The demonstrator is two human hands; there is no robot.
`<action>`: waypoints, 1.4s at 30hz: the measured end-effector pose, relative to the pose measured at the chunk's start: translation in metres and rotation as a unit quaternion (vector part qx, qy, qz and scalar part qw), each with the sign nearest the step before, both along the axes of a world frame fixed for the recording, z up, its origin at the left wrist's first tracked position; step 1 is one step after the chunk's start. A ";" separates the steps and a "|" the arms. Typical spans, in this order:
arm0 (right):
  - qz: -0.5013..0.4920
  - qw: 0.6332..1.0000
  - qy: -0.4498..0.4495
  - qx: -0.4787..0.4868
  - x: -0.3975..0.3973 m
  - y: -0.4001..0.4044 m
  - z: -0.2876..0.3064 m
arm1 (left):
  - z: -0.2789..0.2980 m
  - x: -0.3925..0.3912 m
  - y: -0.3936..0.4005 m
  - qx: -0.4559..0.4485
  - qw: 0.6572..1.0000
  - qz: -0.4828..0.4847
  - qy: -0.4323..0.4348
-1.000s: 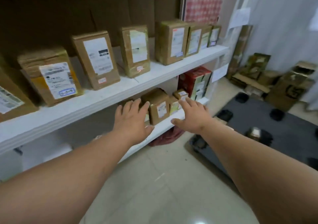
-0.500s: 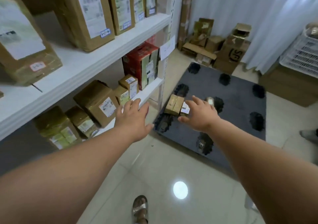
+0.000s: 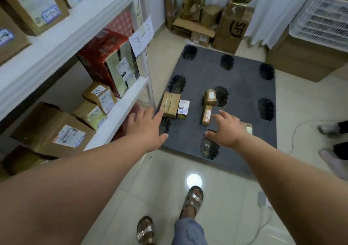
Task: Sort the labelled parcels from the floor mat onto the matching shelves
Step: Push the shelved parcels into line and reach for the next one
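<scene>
my left hand point(image 3: 146, 130) fingers spread and empty, my right hand point(image 3: 227, 130) likewise empty, both above grey floor mat point(image 3: 243, 86), four small parcels point(image 3: 170, 104) on it, shelves point(image 3: 120, 101) at left

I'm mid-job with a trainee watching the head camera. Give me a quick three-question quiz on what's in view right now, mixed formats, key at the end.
1. True or false: the left hand is holding a parcel.
2. Multiple choice: the number on the paper sign hanging from the shelf post is A) 1 B) 3 C) 7.
3. Fill in: the small parcel with the white label lies on the grey ____ beside the bigger brown parcel.

Key
1. False: both it and the right hand are empty, with fingers spread, over the mat.
2. B.
3. mat.
</scene>
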State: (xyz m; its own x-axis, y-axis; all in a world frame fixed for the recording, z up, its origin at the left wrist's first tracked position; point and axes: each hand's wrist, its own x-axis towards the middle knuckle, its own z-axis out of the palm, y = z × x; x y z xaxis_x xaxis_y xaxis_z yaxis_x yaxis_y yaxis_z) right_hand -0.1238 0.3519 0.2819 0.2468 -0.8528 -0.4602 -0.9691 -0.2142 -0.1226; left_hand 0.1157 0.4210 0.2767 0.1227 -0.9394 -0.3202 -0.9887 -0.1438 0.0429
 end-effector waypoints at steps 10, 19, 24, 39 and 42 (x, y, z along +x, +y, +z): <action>0.020 1.000 0.000 -0.003 -0.054 -0.146 0.013 | 0.001 -0.059 -0.126 -0.027 0.999 0.027 0.008; 0.045 0.999 -0.004 0.024 -0.047 -0.211 -0.008 | -0.011 -0.056 -0.196 -0.010 0.998 0.055 0.002; 0.051 0.998 -0.005 0.040 -0.029 -0.237 -0.033 | -0.039 -0.041 -0.223 0.016 0.998 0.059 0.004; 0.015 0.987 -0.011 0.158 0.037 -0.325 -0.160 | -0.155 0.013 -0.329 0.122 0.990 0.061 0.034; 0.009 0.981 -0.008 0.192 0.033 -0.330 -0.196 | -0.190 0.009 -0.337 0.155 0.984 0.078 0.041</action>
